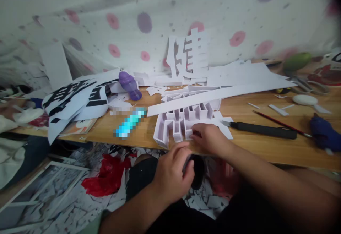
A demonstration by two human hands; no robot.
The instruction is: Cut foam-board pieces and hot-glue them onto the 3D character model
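Note:
A white foam-board letter shape with raised walls [186, 118] lies near the front edge of the wooden table [266, 145]. My right hand [210, 139] rests on its near edge, fingers curled and pinching a wall. My left hand [173, 172] hovers just below the table edge, fingers closed round a small dark object I cannot name. A black-handled craft knife [262, 130] lies to the right of the shape. A finished white character [189, 53] stands upright against the back wall.
Long white strips [226, 92] and offcuts cover the table's back. Black-and-white printed sheets [74, 101] hang off the left. A purple object [130, 85], a blue glue gun [323, 132], scissors [309, 85] and a thin red stick [279, 123] lie about. Scraps and red plastic [106, 177] litter the floor.

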